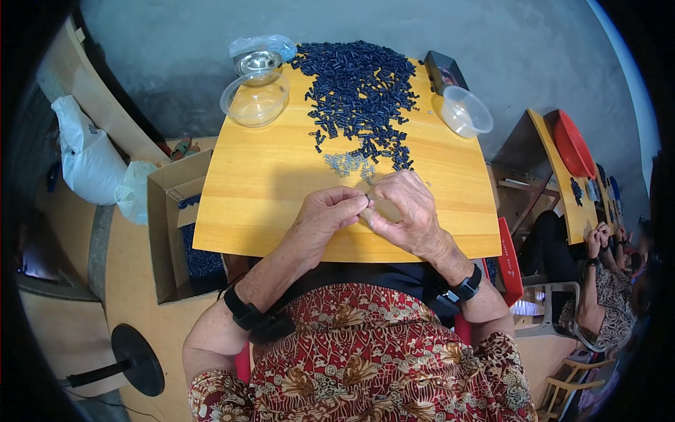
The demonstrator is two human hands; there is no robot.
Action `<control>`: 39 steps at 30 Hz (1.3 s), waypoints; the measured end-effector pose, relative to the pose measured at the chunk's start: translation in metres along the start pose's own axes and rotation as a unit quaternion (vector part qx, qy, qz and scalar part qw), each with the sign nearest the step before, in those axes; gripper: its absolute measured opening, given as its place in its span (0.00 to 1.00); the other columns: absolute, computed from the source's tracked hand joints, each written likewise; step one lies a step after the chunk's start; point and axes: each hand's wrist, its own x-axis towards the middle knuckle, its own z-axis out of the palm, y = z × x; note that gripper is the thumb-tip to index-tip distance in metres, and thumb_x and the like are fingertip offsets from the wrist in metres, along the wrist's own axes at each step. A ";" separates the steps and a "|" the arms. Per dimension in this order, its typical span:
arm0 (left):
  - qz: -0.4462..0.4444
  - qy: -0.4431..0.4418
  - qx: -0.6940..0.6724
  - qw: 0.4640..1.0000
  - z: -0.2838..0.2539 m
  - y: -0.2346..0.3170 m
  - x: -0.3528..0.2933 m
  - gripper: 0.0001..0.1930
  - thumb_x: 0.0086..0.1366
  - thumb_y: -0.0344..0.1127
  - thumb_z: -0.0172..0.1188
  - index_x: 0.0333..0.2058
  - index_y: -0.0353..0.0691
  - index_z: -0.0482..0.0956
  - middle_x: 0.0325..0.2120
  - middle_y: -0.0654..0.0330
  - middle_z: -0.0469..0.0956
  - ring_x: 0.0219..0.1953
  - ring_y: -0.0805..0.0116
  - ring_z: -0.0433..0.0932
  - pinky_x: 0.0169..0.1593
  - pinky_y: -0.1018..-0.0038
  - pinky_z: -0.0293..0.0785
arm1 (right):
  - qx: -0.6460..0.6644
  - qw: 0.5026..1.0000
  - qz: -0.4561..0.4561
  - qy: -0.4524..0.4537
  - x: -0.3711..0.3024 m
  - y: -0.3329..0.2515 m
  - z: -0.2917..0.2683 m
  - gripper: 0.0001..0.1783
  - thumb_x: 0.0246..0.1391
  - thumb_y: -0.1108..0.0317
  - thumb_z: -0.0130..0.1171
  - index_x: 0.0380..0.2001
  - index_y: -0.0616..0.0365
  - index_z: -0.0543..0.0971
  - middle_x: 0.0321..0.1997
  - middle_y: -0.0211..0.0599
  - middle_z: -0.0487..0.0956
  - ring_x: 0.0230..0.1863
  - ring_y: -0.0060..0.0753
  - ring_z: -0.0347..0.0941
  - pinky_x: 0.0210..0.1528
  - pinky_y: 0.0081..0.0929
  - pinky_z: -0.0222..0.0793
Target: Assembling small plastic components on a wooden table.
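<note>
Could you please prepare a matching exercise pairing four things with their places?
1. Dark pieces
2. Clear pieces
3. Cardboard box
4. Red basin

A. Left of the yellow table
B. On another table, at the right
C. Small cluster just beyond the left hand and right hand
D. Large spread reaching the yellow table's far edge

Pairs: 1-D, 2-C, 3-A, 4-B.

No wording, number or sign is legible. Pale print runs along the side of the red box (512, 266) beside the table (239, 218), too small to make out.
</note>
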 end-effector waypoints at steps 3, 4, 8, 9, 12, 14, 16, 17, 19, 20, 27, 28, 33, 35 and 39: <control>0.005 -0.009 0.006 1.000 -0.002 -0.003 0.001 0.08 0.63 0.37 0.59 0.36 0.41 0.79 0.34 0.67 0.78 0.38 0.81 0.74 0.44 0.83 0.70 | -0.007 1.000 -0.003 0.004 0.000 0.000 0.002 0.12 0.39 0.74 0.66 0.28 0.57 0.74 0.30 0.36 0.76 0.34 0.39 0.73 0.36 0.33 0.66; 0.010 -0.018 0.009 1.000 -0.002 -0.004 0.001 0.08 0.63 0.37 0.59 0.37 0.40 0.79 0.34 0.67 0.78 0.38 0.81 0.74 0.44 0.83 0.70 | -0.007 1.000 -0.003 0.005 0.000 0.000 0.002 0.12 0.39 0.74 0.66 0.28 0.57 0.74 0.30 0.36 0.76 0.34 0.39 0.73 0.36 0.33 0.66; 0.014 -0.030 0.019 0.999 0.000 -0.002 0.002 0.08 0.63 0.37 0.59 0.37 0.40 0.78 0.34 0.67 0.78 0.38 0.81 0.74 0.45 0.83 0.70 | -0.001 1.000 -0.002 0.016 -0.002 0.002 0.002 0.12 0.38 0.73 0.66 0.26 0.56 0.73 0.28 0.35 0.75 0.32 0.38 0.72 0.34 0.32 0.65; 0.013 -0.030 0.025 0.999 0.001 -0.002 0.001 0.08 0.63 0.37 0.59 0.37 0.40 0.78 0.34 0.67 0.78 0.38 0.80 0.74 0.45 0.83 0.70 | 0.002 1.000 0.000 0.012 -0.003 0.004 0.002 0.12 0.38 0.73 0.66 0.26 0.56 0.72 0.27 0.35 0.74 0.31 0.38 0.71 0.34 0.32 0.65; 0.008 -0.022 0.024 0.999 0.001 -0.002 0.000 0.08 0.63 0.36 0.58 0.38 0.40 0.78 0.35 0.66 0.78 0.38 0.80 0.74 0.45 0.83 0.70 | 0.002 1.000 -0.001 0.008 -0.006 0.006 0.005 0.12 0.38 0.73 0.66 0.26 0.56 0.73 0.27 0.35 0.74 0.31 0.38 0.71 0.34 0.32 0.65; 0.005 -0.013 0.017 1.000 0.001 -0.001 0.000 0.08 0.63 0.36 0.58 0.38 0.40 0.78 0.35 0.66 0.78 0.38 0.80 0.74 0.45 0.82 0.70 | 0.020 1.000 0.003 -0.006 -0.005 0.008 0.003 0.11 0.40 0.73 0.64 0.28 0.57 0.73 0.27 0.35 0.74 0.31 0.38 0.71 0.34 0.33 0.66; 0.004 0.020 -0.016 1.000 0.002 0.000 0.000 0.08 0.63 0.35 0.58 0.39 0.39 0.78 0.35 0.64 0.79 0.39 0.78 0.76 0.44 0.81 0.72 | 0.038 0.999 0.006 -0.022 -0.002 0.011 -0.004 0.10 0.42 0.73 0.63 0.29 0.57 0.74 0.27 0.36 0.74 0.31 0.39 0.71 0.35 0.33 0.67; 0.005 0.025 -0.017 1.000 0.002 0.002 -0.003 0.08 0.63 0.35 0.58 0.39 0.39 0.78 0.35 0.64 0.79 0.39 0.78 0.76 0.44 0.81 0.72 | 0.044 0.998 0.020 -0.030 0.004 0.011 -0.012 0.08 0.44 0.73 0.62 0.30 0.59 0.75 0.28 0.36 0.75 0.32 0.37 0.72 0.36 0.32 0.68; -0.002 0.043 -0.013 0.999 0.004 0.004 -0.002 0.08 0.63 0.34 0.58 0.39 0.38 0.78 0.35 0.63 0.79 0.40 0.75 0.77 0.44 0.81 0.73 | 0.044 0.998 0.038 -0.039 0.006 0.017 -0.028 0.07 0.47 0.72 0.60 0.31 0.60 0.75 0.29 0.36 0.76 0.33 0.35 0.73 0.38 0.30 0.69; -0.002 0.044 -0.013 0.999 0.003 0.004 -0.001 0.08 0.63 0.34 0.58 0.39 0.38 0.78 0.35 0.63 0.79 0.40 0.75 0.77 0.44 0.81 0.73 | 0.071 0.990 0.125 -0.007 0.006 0.023 -0.035 0.07 0.48 0.72 0.60 0.32 0.62 0.76 0.30 0.35 0.77 0.33 0.31 0.73 0.39 0.28 0.69; 0.015 0.068 -0.031 0.997 0.002 0.005 0.000 0.07 0.63 0.32 0.59 0.38 0.38 0.78 0.34 0.62 0.79 0.39 0.73 0.78 0.44 0.79 0.74 | 0.101 0.948 0.302 0.010 -0.019 0.070 -0.046 0.06 0.50 0.73 0.55 0.30 0.65 0.76 0.28 0.33 0.77 0.33 0.23 0.73 0.41 0.23 0.69; 0.017 0.071 -0.036 0.997 0.002 0.005 0.000 0.07 0.63 0.32 0.59 0.38 0.38 0.78 0.34 0.62 0.79 0.39 0.73 0.79 0.44 0.79 0.74 | 0.092 0.943 0.319 0.001 -0.022 0.073 -0.045 0.05 0.50 0.74 0.55 0.30 0.65 0.76 0.28 0.34 0.77 0.33 0.23 0.73 0.41 0.23 0.69; 0.023 0.081 -0.038 0.996 0.000 0.003 0.001 0.07 0.63 0.32 0.59 0.38 0.38 0.78 0.34 0.62 0.79 0.39 0.72 0.79 0.44 0.79 0.74 | 0.021 0.966 0.257 -0.013 -0.008 0.052 -0.036 0.05 0.47 0.75 0.56 0.29 0.64 0.77 0.29 0.38 0.77 0.34 0.35 0.73 0.41 0.31 0.70; 0.024 0.082 -0.037 0.996 0.000 0.004 0.001 0.07 0.63 0.32 0.59 0.38 0.38 0.77 0.34 0.62 0.79 0.39 0.73 0.79 0.44 0.80 0.74 | -0.066 0.979 0.187 -0.054 -0.006 0.049 -0.030 0.05 0.45 0.74 0.58 0.28 0.61 0.79 0.28 0.39 0.75 0.36 0.43 0.71 0.40 0.38 0.68; 0.019 0.083 -0.038 0.996 0.002 0.006 -0.001 0.07 0.63 0.32 0.59 0.39 0.38 0.77 0.34 0.61 0.79 0.39 0.73 0.78 0.44 0.80 0.74 | -0.128 0.983 0.097 -0.085 -0.009 0.058 -0.020 0.05 0.45 0.73 0.59 0.29 0.58 0.79 0.28 0.37 0.74 0.35 0.40 0.70 0.40 0.35 0.67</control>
